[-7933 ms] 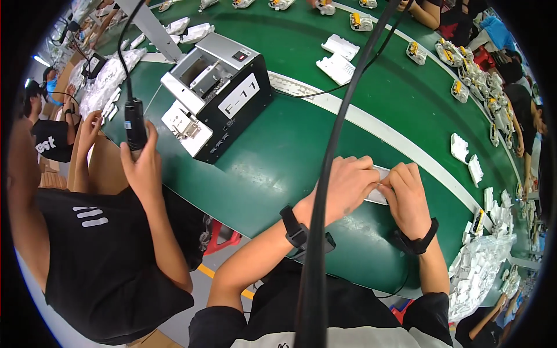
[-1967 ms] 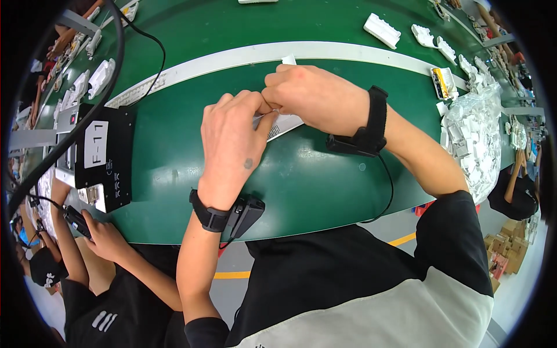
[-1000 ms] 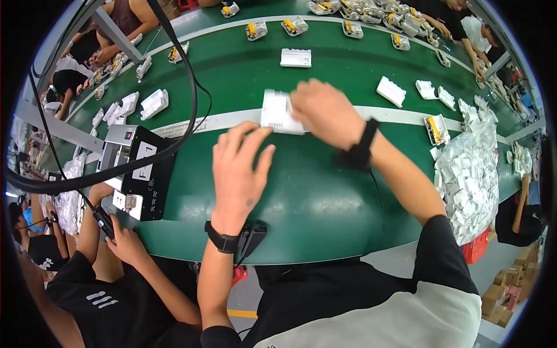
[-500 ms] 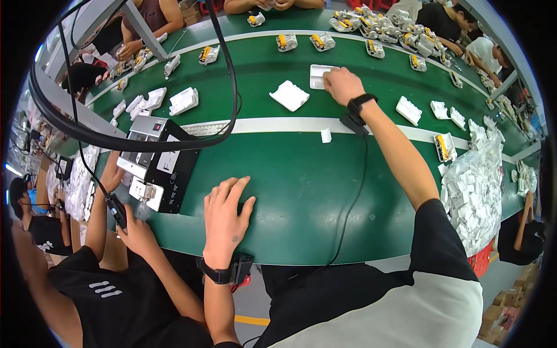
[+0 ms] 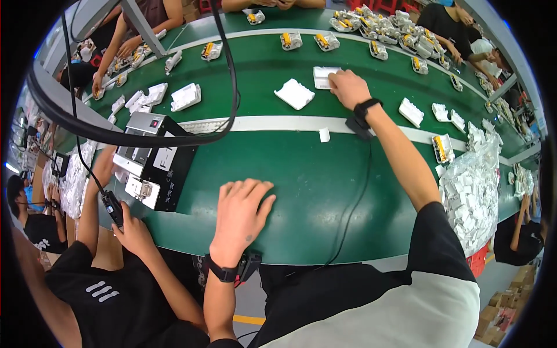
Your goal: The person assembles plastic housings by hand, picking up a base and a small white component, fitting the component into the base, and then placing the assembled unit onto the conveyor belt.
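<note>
My right hand (image 5: 350, 90) reaches out across the green belt. Its fingers close on the right end of a white plastic housing (image 5: 322, 76), a shallow rectangular shell; the fingertips are partly hidden. Just left of that shell, apart from it, lies another white plastic housing (image 5: 295, 94). Nearer to me, my left hand (image 5: 239, 216) is held over the green worktop, palm down, with nothing in it and its fingers apart. A small white piece (image 5: 324, 135) rests by the pale rail, between my two hands.
A black and silver machine (image 5: 152, 159) stands at the left, beside a co-worker's hand (image 5: 137, 235) holding a black device. A thick black cable (image 5: 231, 75) loops overhead. At right sits a clear bag of white pieces (image 5: 469, 200). Half-assembled units (image 5: 400, 32) pile up at the far side.
My left hand has shifted right over the worktop, its fingers still apart. My right hand remains at the white housing's right end. The whole view has shifted slightly.
</note>
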Available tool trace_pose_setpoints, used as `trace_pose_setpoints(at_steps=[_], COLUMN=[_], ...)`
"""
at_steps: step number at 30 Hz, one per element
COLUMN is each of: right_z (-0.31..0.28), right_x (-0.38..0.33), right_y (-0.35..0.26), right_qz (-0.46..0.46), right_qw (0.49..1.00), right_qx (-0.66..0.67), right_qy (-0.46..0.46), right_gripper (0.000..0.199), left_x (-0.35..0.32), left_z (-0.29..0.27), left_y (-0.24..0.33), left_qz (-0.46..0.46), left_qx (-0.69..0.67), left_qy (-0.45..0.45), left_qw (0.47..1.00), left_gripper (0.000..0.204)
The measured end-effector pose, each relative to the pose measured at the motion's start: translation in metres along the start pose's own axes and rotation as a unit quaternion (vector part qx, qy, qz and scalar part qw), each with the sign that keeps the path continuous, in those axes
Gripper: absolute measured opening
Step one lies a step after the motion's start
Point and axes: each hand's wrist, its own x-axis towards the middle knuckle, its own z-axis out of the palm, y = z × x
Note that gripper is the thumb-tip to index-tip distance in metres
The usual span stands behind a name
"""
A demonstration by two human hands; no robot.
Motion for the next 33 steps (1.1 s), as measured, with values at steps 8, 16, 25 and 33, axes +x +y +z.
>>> trace_pose_setpoints(at_steps=[8, 16, 25, 33], right_z=[-0.102, -0.084, -0.041, -0.059], right_x=[-0.076, -0.128, -0.092, -0.108], right_y=[-0.132, -0.136, -0.078, -0.079], right_qz=[-0.206, -0.246, 0.010, -0.030], right_qw=[0.971, 0.905, 0.948, 0.909], right_qx=[0.125, 0.337, 0.266, 0.357], right_qy=[0.013, -0.085, -0.173, -0.212], right_gripper=[0.015, 0.017, 0.016, 0.023], left_x=[0.015, 0.027, 0.030, 0.022], left_z=[-0.002, 0.032, 0.040, 0.037], left_y=[0.011, 0.007, 0.003, -0.009], left_qz=[-0.021, -0.009, -0.027, -0.022], left_qx=[-0.043, 0.032, -0.011, 0.092], left_qy=[0.145, 0.081, 0.036, -0.001], left_qw=[0.988, 0.996, 0.999, 0.996], left_gripper=[0.023, 0.016, 0.004, 0.006])
